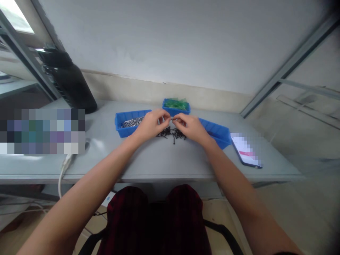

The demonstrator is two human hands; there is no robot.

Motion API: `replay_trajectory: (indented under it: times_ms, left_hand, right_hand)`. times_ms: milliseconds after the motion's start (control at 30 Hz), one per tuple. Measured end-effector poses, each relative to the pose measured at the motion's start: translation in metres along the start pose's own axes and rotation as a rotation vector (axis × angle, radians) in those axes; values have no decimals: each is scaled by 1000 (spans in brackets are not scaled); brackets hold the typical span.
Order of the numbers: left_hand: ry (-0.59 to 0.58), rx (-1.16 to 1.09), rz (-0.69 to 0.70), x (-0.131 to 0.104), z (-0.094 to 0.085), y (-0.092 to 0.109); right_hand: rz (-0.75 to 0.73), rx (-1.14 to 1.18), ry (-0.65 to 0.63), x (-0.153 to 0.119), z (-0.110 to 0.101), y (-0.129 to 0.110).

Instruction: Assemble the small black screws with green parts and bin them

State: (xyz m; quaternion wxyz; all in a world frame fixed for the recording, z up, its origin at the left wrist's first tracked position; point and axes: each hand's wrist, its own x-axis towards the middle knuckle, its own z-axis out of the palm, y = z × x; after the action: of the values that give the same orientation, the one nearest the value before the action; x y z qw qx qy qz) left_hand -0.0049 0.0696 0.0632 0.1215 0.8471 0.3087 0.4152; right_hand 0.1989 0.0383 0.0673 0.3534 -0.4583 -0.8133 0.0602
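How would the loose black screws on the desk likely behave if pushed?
The black screws would probably scatter, lying loose in small heaps on the desk. Their slim, straight shape suggests they're stiff and may roll.

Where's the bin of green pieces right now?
Head view: the small blue bin holding the green pieces is just right of centre, at the back of the table by the wall, just beyond the left hand and right hand.

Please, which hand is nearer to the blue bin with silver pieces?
The left hand, by the right end of the blue bin; the right hand is farther right.
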Motion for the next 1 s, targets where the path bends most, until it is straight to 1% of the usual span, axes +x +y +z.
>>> replay_trajectory:
  times_ms: [67, 133, 267, 400, 567, 700, 867, 1000]
  left_hand:
    - [-2, -7, 8, 0, 0, 2]
    - [-1, -12, 10, 0, -1, 3]
    - [-1, -17, -13, 1, -1, 0]
    - [-52, -18, -17, 1, 0, -2]
    - [-139, -3, 5, 0, -1, 1]
    - [-163, 6, 1, -1, -2, 3]
    - [-156, 10, 5, 0, -3, 3]
    - [-114, 2, -3, -1, -1, -1]
  right_hand:
    - [4, 12, -23, 0, 1, -1]
    - [7, 29, -13, 0, 1, -2]
    - [21, 51, 62, 0, -1, -2]
    - [32, 73, 122, 1, -3, -1]
    - [8, 73, 80, 0, -1, -2]
    - [-6, 64, 72, -1, 0, -1]
    - [7, 59, 65, -1, -2, -2]
    - [27, 51, 60, 0, -5, -2]
